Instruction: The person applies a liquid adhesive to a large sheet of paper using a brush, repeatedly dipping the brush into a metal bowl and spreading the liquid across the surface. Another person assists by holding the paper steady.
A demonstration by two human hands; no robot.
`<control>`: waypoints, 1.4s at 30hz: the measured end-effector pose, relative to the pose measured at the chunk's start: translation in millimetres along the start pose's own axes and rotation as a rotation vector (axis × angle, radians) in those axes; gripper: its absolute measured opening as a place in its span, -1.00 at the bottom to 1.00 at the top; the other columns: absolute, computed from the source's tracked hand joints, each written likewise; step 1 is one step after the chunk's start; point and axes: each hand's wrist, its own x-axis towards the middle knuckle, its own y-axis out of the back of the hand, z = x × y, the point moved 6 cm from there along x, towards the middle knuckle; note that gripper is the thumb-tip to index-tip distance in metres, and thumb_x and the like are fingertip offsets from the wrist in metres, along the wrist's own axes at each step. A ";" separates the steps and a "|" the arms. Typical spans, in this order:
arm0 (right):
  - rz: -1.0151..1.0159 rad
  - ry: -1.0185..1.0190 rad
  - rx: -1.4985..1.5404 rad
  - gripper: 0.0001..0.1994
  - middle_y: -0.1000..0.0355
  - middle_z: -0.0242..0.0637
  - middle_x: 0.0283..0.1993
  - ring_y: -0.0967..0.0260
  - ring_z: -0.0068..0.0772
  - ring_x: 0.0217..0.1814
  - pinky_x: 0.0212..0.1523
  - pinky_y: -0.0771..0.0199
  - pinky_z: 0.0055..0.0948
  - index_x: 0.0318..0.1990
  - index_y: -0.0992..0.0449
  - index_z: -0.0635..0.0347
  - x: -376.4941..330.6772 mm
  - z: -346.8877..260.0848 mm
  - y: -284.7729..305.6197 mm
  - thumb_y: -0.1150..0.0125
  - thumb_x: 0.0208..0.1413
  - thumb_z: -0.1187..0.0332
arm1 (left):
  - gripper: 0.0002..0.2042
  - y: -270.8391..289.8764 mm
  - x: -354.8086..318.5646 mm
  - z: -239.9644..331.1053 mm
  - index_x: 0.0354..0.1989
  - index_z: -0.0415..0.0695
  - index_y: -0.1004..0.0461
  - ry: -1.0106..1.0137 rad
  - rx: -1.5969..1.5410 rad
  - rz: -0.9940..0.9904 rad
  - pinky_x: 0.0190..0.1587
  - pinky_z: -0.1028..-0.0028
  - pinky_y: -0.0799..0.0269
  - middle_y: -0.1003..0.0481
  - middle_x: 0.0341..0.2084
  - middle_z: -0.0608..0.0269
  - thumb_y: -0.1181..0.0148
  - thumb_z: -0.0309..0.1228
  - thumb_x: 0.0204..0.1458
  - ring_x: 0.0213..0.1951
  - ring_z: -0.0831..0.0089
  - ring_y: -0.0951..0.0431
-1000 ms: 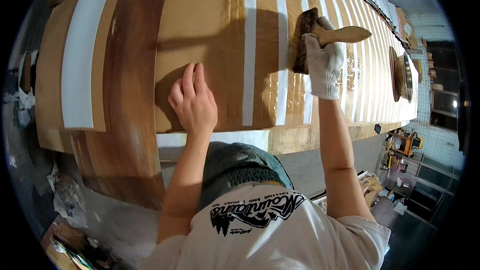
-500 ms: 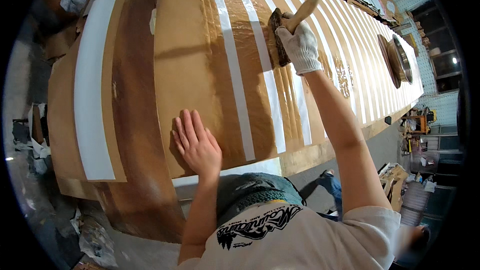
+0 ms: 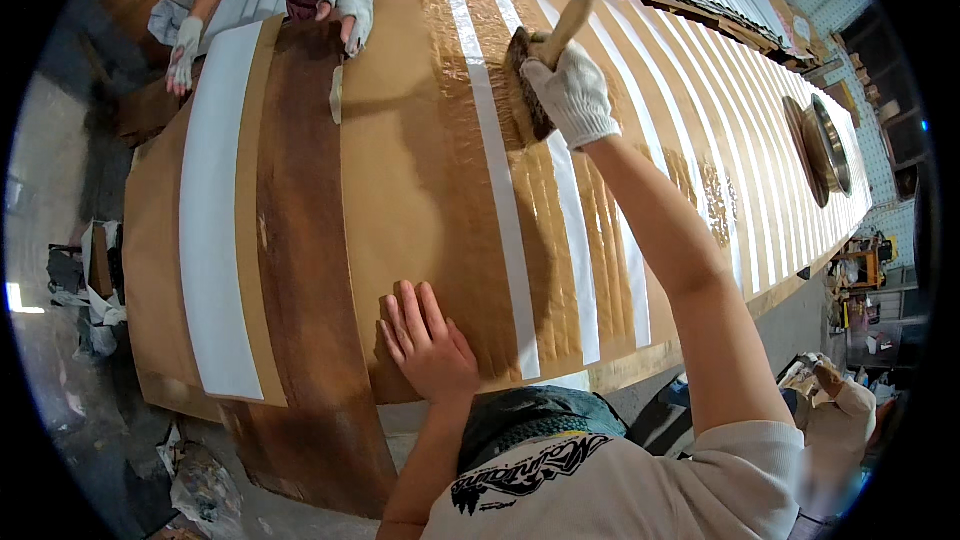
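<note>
My bare left hand [image 3: 428, 345] lies flat, fingers spread, on a large brown paper sheet [image 3: 410, 200] near its front edge. My right hand [image 3: 573, 92], in a white glove, grips the wooden handle of a wide brush [image 3: 530, 80] whose bristles press on the glossy wet part of the sheet at the far side. White strips [image 3: 500, 190] run across the brown paper between wet bands.
A long wooden table [image 3: 300, 270] carries rows of brown and white strips running to the right. Another person's gloved hands [image 3: 350, 0] rest on the far edge. A round metal basin [image 3: 825, 145] sits far right. Rags and clutter [image 3: 90, 290] lie on the floor at left.
My right hand has carried the brush away from me toward the sheet's far edge. The left hand stays flat on the paper. The view has tilted, showing the other person's hands.
</note>
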 end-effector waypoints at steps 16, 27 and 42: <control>0.095 0.090 0.128 -0.67 -0.56 0.08 -0.16 -0.55 0.02 -0.07 0.01 -0.51 -0.17 -0.10 -0.57 0.28 51.2 -37.0 -54.7 -0.18 0.12 0.20 | -0.47 -8.0 17.4 -4.3 0.41 -0.22 -0.14 0.000 0.011 -0.048 0.45 -0.08 0.18 -0.07 0.43 -0.07 0.14 -0.37 0.26 0.46 -0.09 0.02; 0.025 0.047 0.070 -0.62 -0.55 0.07 -0.09 -0.53 -0.01 0.00 0.08 -0.51 -0.15 -0.03 -0.56 0.19 144.3 -23.0 -88.3 -0.22 0.14 0.10 | -0.41 -3.9 27.5 -5.1 0.41 -0.23 -0.13 0.024 0.019 -0.102 0.44 -0.12 0.16 -0.08 0.41 -0.12 0.01 -0.39 0.18 0.44 -0.15 -0.01; 0.002 -0.075 0.169 -0.60 -0.57 0.04 -0.12 -0.55 0.00 -0.03 0.07 -0.51 -0.18 -0.07 -0.57 0.25 241.3 -5.9 -117.7 -0.24 0.08 0.11 | -0.40 -17.5 37.9 0.7 0.36 -0.23 -0.22 0.073 0.056 -0.136 0.39 -0.18 0.05 -0.12 0.37 -0.17 -0.05 -0.37 0.09 0.41 -0.19 -0.06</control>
